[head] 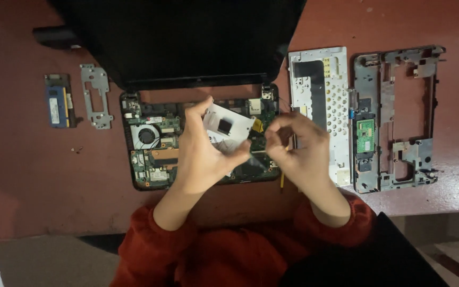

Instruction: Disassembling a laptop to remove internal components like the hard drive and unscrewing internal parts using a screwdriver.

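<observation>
An opened small laptop [150,151] lies on a reddish table, its green circuit board and round fan [145,135] exposed and its dark screen tilted back. My left hand [200,151] holds a flat white-silver rectangular part [228,126] with a black square on it, lifted over the board. My right hand [296,149] is beside it, fingers pinched together close to that part's lower right corner; what they pinch is too small to tell.
Right of the laptop lie a white perforated keyboard plate [322,106] and a grey frame with a green board [394,117]. At the left sit a memory module [58,101] and a small metal bracket [96,95]. The table edge runs near my red sleeves.
</observation>
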